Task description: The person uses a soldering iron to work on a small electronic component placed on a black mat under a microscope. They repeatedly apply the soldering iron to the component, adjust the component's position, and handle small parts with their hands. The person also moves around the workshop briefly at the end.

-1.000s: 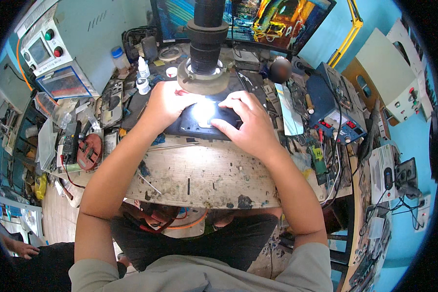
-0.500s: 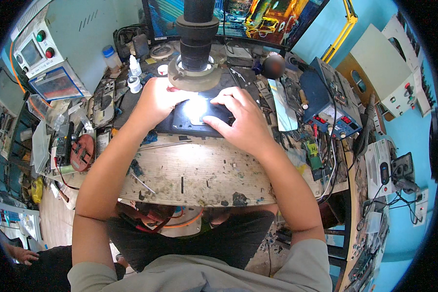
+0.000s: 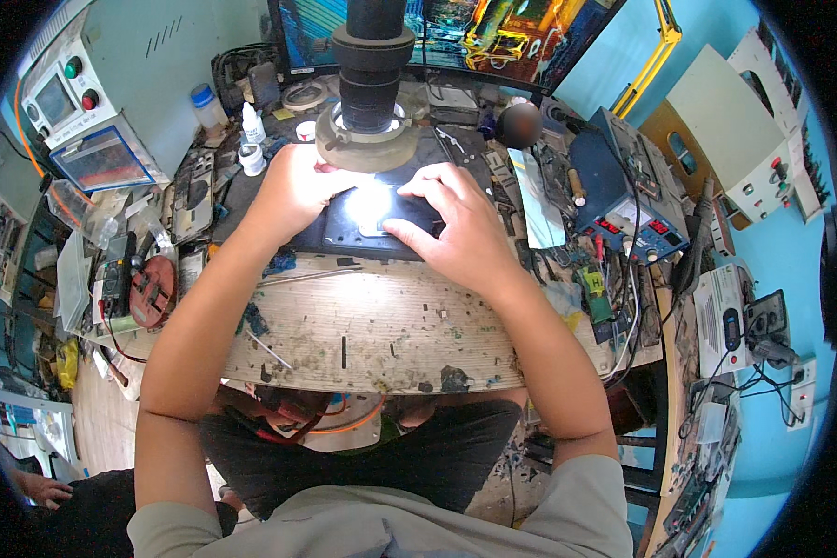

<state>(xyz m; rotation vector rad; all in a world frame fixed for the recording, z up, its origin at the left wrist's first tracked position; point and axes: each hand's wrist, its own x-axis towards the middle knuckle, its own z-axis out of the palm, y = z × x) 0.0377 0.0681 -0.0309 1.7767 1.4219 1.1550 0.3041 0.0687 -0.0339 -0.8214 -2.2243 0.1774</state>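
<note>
A small flat piece (image 3: 372,206), washed out by glare, rests on a dark flat base (image 3: 344,240) under a microscope head (image 3: 370,93) with a ring light. My left hand (image 3: 293,197) is closed at its left side, fingertips pinched together at the edge of the glare. From the right, my right hand (image 3: 460,223) curls in, thumb at the piece's lower edge and forefinger at its upper right. Whatever the fingertips grip is too bright to make out.
A monitor (image 3: 511,46) stands behind the microscope. White bottles (image 3: 252,158) sit left of my hands; a blue power supply (image 3: 628,205) with red digits stands right. Scraps and a thin rod (image 3: 312,275) lie on the wooden bench (image 3: 391,325). Another person's hand (image 3: 46,490) shows lower left.
The whole view has shifted very slightly. Both hands keep almost the same pose at the bright piece.
</note>
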